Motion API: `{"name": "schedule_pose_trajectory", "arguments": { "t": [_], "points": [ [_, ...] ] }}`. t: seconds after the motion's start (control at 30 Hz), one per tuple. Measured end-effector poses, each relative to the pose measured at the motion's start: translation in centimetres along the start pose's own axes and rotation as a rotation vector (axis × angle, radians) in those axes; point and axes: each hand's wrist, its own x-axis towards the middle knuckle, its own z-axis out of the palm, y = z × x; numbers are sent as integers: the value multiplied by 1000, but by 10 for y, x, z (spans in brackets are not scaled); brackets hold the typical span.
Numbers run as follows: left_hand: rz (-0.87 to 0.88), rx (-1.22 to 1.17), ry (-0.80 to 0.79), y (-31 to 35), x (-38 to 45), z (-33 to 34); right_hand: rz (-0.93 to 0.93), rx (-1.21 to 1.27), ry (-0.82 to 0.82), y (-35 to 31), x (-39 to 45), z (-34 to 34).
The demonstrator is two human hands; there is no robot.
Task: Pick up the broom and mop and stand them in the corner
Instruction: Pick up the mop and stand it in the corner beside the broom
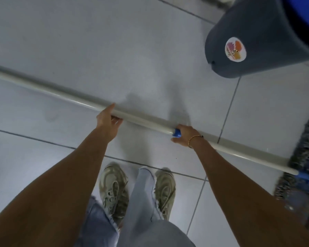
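A long pale grey mop handle (61,90) runs across the view from the left edge down to the right. It ends in a blue bracket and a flat grey fringed mop head (303,154) at the right edge. My left hand (108,121) grips the handle near its middle. My right hand (185,135), with a gold bracelet on the wrist, grips it at a blue collar further right. The handle seems held just above the floor. No broom is visible.
A dark grey plastic bin (253,41) with a round sticker stands at the upper right, with something blue behind it. The floor is light tiles (78,32) with dark grout lines. My shoes (114,189) and jeans are directly below the handle.
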Motion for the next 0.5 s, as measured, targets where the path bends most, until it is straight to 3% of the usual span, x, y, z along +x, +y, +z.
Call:
{"name": "schedule_pose_trajectory", "arguments": {
  "t": [0.17,0.3,0.4,0.5],
  "points": [
    [143,86,-89,29,-57,13,26,-11,136,-12,-49,-31],
    [294,-56,-303,63,-180,63,54,72,185,-11,-143,-94],
    [397,-127,-508,91,-291,111,76,266,255,-8,-217,-150],
    [450,-114,-546,115,-389,159,65,456,343,-7,-280,-194]
  ]
}}
